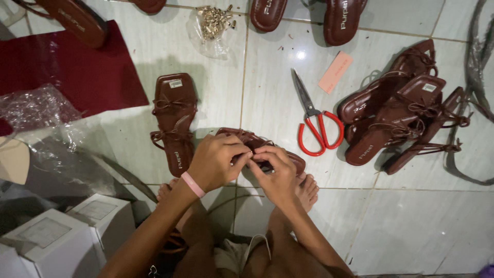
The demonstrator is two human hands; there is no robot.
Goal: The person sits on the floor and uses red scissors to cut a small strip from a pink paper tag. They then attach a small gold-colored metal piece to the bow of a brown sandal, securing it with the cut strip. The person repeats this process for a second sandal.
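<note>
Both hands, left hand (216, 160) and right hand (275, 172), pinch brown sandal (257, 146); lying left-to-right.

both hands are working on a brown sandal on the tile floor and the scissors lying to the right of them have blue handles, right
Not quite: the scissors have red handles, not blue, as the head view shows. The rest holds: the left hand and right hand are both on the brown sandal on the tile floor, with the scissors lying to their right.
</note>
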